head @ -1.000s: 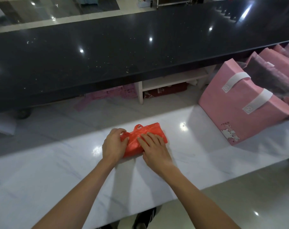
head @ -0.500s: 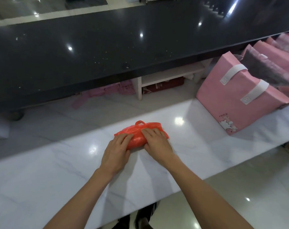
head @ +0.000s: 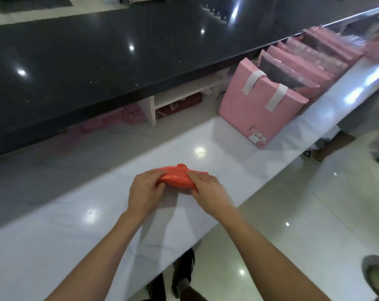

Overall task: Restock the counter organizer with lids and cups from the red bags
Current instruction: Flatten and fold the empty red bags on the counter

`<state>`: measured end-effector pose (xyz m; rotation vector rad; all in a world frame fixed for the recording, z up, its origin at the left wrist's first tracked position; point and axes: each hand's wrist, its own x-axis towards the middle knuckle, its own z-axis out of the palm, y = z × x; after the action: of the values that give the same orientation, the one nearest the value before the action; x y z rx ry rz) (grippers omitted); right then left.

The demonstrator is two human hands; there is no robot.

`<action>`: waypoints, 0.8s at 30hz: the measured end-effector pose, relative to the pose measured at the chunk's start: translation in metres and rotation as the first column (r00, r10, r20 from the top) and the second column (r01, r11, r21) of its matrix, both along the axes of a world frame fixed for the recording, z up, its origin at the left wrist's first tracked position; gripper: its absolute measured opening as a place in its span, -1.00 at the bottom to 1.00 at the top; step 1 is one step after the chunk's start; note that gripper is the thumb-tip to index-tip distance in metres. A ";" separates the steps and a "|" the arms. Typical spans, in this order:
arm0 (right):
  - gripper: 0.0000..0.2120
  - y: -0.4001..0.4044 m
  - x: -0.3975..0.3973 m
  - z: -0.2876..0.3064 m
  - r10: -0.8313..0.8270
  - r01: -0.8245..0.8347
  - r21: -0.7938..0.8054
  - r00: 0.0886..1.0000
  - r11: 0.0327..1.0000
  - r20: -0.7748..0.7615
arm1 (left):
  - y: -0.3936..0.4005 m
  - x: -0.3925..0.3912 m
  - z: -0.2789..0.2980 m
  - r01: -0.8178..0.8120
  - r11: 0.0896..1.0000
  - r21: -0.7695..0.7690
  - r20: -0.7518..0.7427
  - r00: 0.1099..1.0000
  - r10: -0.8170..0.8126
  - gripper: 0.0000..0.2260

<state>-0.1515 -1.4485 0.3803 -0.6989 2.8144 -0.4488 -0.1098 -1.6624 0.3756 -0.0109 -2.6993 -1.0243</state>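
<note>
Folded red bag (head: pixel 177 178) sits on the white worktop (head: pixel 75 218), long axis running L-R btw both hands. Left hand (head: pixel 144 192) and right hand (head: pixel 208 193) each grip an end, equally close; fingers look curled, tho blurry.
</note>
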 end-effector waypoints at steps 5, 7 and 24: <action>-0.53 0.031 0.029 0.021 -0.360 0.351 -0.223 0.933 0.909 0.003 | 0.041 -0.004 0.013 0.044 0.990 0.133 0.074 0.996 -0.054 -0.63; -0.60 0.045 0.039 0.032 -0.526 0.506 -0.356 0.849 0.786 0.045 | 0.069 -0.006 0.020 0.078 0.981 0.179 0.087 0.992 -0.095 -0.68; -0.59 0.289 0.129 0.038 -0.583 0.614 -0.714 0.460 -0.335 0.669 | 0.399 0.008 0.040 0.619 0.754 0.220 0.051 0.765 -0.642 -0.71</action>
<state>-0.0223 -1.1594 0.4187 1.0341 2.0151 -2.6116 -0.1018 -1.2639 0.4160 -0.9217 -2.7373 -1.5021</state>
